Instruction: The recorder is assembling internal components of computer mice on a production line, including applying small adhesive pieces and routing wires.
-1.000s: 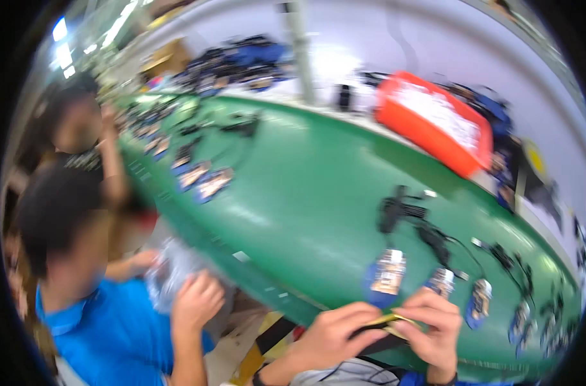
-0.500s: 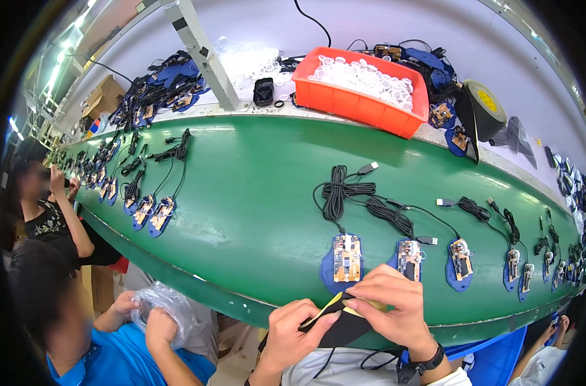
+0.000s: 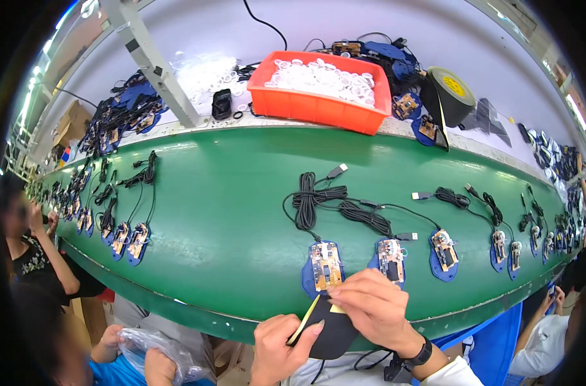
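Observation:
At the near edge of the green belt I hold a flexible black sheet [image 3: 337, 334] with a yellow backing. My left hand [image 3: 281, 347] grips its left side between thumb and fingers, and yellow shows along that edge. Pinched at the sheet's upper edge are the fingertips of my right hand [image 3: 373, 307]; a small pale yellow patch shows below them. Just beyond my hands lies a mouse circuit board on a blue base [image 3: 325, 264]. Another such board [image 3: 391, 257] sits to its right, partly covered by my right hand.
More boards with coiled black USB cables [image 3: 313, 199] lie along the green belt [image 3: 222, 206]. Behind it stand an orange bin [image 3: 319, 114] of white rings and a black roll [image 3: 450, 96]. Co-workers sit on both sides; one at left handles a clear plastic bag [image 3: 158, 350].
The black sheet has turned so more of its black face shows, and less yellow is seen. My right fingers have shifted slightly along its upper edge. The whole view has swung a little.

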Action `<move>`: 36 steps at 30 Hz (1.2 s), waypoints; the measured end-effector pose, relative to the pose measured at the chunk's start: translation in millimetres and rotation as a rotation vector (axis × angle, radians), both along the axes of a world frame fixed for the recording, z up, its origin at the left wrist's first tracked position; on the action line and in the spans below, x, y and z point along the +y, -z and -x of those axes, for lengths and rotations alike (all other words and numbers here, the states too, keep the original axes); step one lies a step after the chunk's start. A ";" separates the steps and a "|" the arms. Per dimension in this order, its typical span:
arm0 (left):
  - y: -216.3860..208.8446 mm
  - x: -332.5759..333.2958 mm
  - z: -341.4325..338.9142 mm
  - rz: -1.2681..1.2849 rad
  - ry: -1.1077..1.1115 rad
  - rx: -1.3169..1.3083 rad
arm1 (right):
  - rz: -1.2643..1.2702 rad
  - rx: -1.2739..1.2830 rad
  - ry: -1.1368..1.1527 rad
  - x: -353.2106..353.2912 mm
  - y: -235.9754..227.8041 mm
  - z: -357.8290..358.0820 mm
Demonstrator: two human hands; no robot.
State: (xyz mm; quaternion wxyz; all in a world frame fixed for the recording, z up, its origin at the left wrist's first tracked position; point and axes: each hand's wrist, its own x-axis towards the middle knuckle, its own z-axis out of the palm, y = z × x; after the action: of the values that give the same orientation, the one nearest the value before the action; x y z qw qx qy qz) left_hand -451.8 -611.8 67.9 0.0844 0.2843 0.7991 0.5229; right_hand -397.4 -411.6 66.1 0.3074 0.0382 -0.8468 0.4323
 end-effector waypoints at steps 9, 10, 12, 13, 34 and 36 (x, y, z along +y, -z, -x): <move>-15.8 -1.3 5.9 0.111 0.142 0.092 | 0.185 0.215 0.053 -4.8 -0.9 -15.4; -15.3 0.9 4.1 0.125 0.083 0.119 | 0.244 0.202 0.182 -4.1 -0.1 -21.3; -10.2 -3.9 3.1 0.242 -0.019 0.143 | 0.409 0.266 0.373 5.9 1.1 -22.5; -6.0 -8.1 4.1 0.243 -0.014 0.143 | 0.519 0.346 0.441 14.7 1.5 -17.1; 29.5 17.9 4.5 0.222 0.249 0.507 | 0.122 -0.272 -0.021 15.6 6.2 -2.3; 30.3 19.7 3.0 0.231 0.247 0.494 | 0.223 -0.292 0.045 9.7 9.1 -8.1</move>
State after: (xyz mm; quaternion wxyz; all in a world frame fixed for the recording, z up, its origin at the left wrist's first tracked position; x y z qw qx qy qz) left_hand -454.8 -592.1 37.6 -0.0178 0.4866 0.8089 0.3295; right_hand -389.3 -401.9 57.0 0.1934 -0.0782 -0.8299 0.5174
